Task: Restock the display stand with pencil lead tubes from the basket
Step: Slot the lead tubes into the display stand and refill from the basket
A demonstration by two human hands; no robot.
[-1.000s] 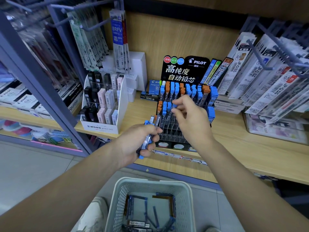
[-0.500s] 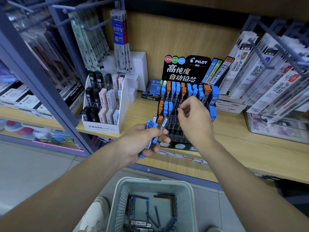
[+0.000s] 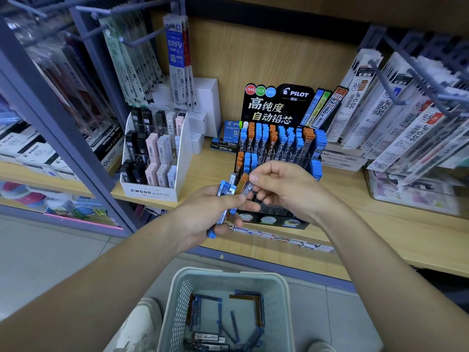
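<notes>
While the left hand (image 3: 203, 217) is gripping a fan of lead tubes (image 3: 225, 193) before the display stand (image 3: 269, 110), the right hand (image 3: 284, 186) is pinching one tube; drawing it straight out should spare the rest. More are lying in the basket (image 3: 175, 298).

Only real way into the display stand (image 3: 275, 107) is from the front and above: its back rows are jammed with capped tubes (image 3: 279, 141), the front slots (image 3: 274, 208) look open, but the left hand (image 3: 203, 217) with its bundle of lead tubes (image 3: 228, 191) and the right hand (image 3: 286, 189) pinching one of them sit right across that gap. Left side there's a strip of bare shelf (image 3: 213, 171) between the stand and the white MONO box (image 3: 152, 191), while on the right the refill packs (image 3: 380, 115) lean in off their hooks (image 3: 385, 81) and crowd the stand's corner. Down below the basket (image 3: 228, 274) is wide open on top.
</notes>
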